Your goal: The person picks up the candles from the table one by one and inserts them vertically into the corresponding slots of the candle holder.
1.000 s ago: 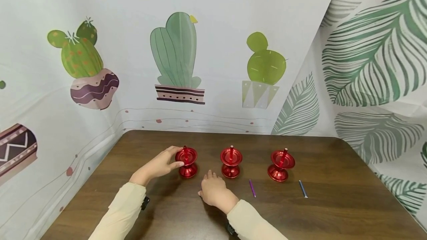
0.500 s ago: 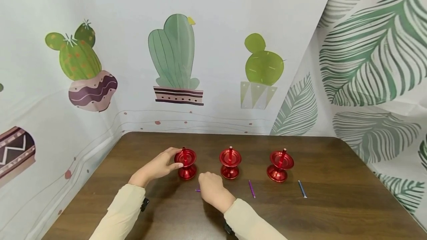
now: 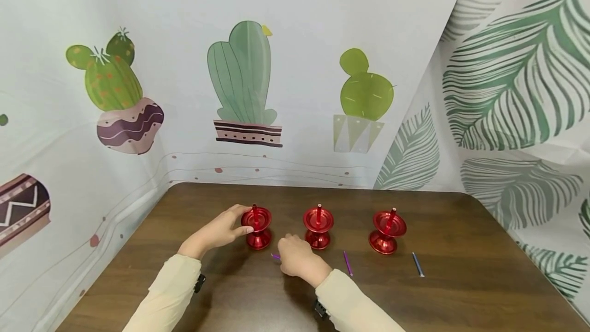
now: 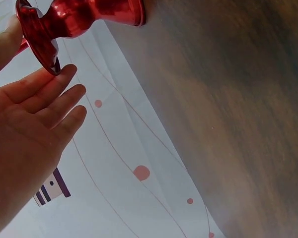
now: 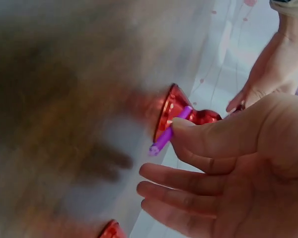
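Three shiny red candle holders stand in a row, each with a dish and an upright tube. My left hand (image 3: pixel 218 232) holds the left candle holder (image 3: pixel 259 240) by its dish, thumb and index finger at the rim; in the left wrist view the other fingers (image 4: pixel 72 121) are spread below. Between thumb and index finger, my right hand (image 3: pixel 297 257) pinches a thin purple candle (image 5: pixel 161 142). It is just in front of the gap between the left holder and the middle candle holder (image 3: pixel 318 221). The purple candle's tip points left in the head view.
The right candle holder (image 3: pixel 386 230) stands farther along the row. A second purple candle (image 3: pixel 348 264) and a blue candle (image 3: pixel 418 264) lie on the brown wooden table (image 3: pixel 461 291). A white cloth printed with cacti and leaves (image 3: pixel 304 65) hangs behind the table.
My right hand first came down over the purple candle, its fingers then closed, and now the candle is pinched and lifted slightly. The left hand stays at the left holder.
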Tool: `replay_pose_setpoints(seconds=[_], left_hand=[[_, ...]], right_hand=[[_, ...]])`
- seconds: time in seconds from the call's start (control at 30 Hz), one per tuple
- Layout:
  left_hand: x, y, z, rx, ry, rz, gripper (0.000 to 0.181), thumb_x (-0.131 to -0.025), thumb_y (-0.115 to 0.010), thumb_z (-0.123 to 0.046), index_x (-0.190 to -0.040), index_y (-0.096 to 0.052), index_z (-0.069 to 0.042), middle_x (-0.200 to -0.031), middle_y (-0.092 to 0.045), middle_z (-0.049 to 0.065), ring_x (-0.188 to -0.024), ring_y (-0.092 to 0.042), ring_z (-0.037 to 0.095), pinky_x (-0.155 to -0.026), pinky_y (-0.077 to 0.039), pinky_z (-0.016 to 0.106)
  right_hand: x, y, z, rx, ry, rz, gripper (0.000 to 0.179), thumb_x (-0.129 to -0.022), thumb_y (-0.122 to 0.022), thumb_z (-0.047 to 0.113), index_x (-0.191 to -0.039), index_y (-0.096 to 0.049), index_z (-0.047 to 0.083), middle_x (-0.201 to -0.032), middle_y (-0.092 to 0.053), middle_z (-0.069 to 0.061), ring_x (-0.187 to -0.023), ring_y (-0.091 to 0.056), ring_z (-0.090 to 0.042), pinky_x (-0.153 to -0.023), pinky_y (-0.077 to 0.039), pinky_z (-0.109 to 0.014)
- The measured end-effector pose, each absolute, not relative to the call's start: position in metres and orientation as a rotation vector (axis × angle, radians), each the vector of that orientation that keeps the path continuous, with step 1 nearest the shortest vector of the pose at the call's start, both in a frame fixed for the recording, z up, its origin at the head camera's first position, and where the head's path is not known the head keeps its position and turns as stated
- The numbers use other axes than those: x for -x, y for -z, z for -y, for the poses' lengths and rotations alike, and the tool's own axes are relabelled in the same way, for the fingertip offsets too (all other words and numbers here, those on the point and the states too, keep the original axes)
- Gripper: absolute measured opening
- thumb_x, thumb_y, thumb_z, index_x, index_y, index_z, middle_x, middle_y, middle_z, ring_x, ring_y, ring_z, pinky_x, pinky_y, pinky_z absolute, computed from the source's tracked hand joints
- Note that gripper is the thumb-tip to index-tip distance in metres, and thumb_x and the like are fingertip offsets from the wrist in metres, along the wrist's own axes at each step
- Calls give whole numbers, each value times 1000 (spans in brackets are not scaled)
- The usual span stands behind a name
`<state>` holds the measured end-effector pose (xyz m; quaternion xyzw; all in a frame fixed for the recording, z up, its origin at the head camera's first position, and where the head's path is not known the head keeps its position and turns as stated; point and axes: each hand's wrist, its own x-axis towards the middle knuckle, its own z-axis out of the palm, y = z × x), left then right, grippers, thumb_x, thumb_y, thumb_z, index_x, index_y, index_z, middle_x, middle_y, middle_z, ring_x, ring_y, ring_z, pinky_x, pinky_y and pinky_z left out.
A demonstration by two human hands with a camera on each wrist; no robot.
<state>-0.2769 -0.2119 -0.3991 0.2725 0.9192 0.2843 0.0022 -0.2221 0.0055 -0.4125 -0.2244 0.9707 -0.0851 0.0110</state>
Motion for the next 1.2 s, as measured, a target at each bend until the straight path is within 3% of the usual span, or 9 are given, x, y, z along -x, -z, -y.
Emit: replay_pose_setpoints(seconds=[0.37,0.5,0.73,1.0,1.2], left_hand=[[277,401,211,-876,-879,-2893,54,-89,-69,-18,-130,-48,12,-127,-54,23,-119,-53,36,-102,-41,51],[278,401,210,-869,-873,-2891,55,-89,-69,-18,-130,-48,12,-127,-54,22,-119,-53,36,-102,-40,52],[280,399,209,-875,-865,-2897,55,-88,-70,-17,-130,-48,13,-125,-55,22,-118,-53,36,-102,-40,52],[279,399,210,-882,-863,-2908,53,-89,-69,-16,-129,-49,13,-121,-56,21,-117,-54,37,-101,-41,53],[279,400,212,-890,-862,-2901,53,-89,-69,-16,-129,-49,12,-121,-56,20,-118,-53,36,-102,-41,52]], right_hand=[[237,398,-16,788,843,-2891,16,-82,-61,-6,-82,-49,4,-76,-43,-3,-68,-42,-14,-61,-42,-26],[245,395,-14,752,1066,-2868,9,-90,-57,-3,-87,-50,1,-79,-45,-4,-70,-45,-16,-65,-45,-29],[259,386,-5,604,1417,-2801,4,-94,-57,1,-90,-56,0,-78,-52,-6,-72,-50,-17,-65,-46,-29],[271,379,15,382,1840,-2522,9,-96,-58,9,-98,-61,2,-96,-60,-8,-89,-54,-19,-73,-50,-30],[279,379,26,358,2079,-2403,14,-95,-61,14,-102,-63,2,-96,-64,-7,-91,-58,-16,-77,-51,-31]])
